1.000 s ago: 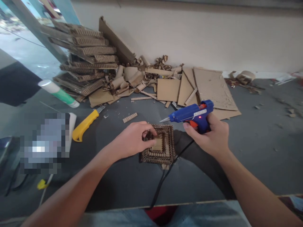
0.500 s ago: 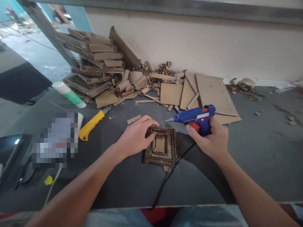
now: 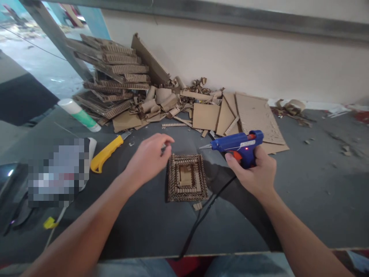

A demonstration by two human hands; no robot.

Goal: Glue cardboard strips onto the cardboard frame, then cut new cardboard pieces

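Note:
My right hand [image 3: 255, 169] grips a blue hot glue gun [image 3: 238, 144] by its handle. The nozzle points left, above and to the right of a layered rectangular cardboard piece [image 3: 201, 181]. Corrugated edges form nested frames around that piece's flat centre as it lies on the table. Just off its upper left corner hovers my left hand [image 3: 151, 159], fingers curled, with a gap between thumb and forefinger. No held thing shows in it, and the small corrugated strip that lay there is out of sight.
A yellow utility knife [image 3: 108, 154] and a white-green tube [image 3: 80, 115] lie left. Stacked cardboard panels [image 3: 121, 69], cardboard scraps [image 3: 161, 102] and flat sheets [image 3: 256, 115] line the back. The black cord [image 3: 198, 221] runs to the front edge beside a small cardboard scrap [image 3: 197, 206].
My left hand has let go of the layered cardboard piece and moved left, over where the small strip lay. The glue gun stays nearly still in my right hand.

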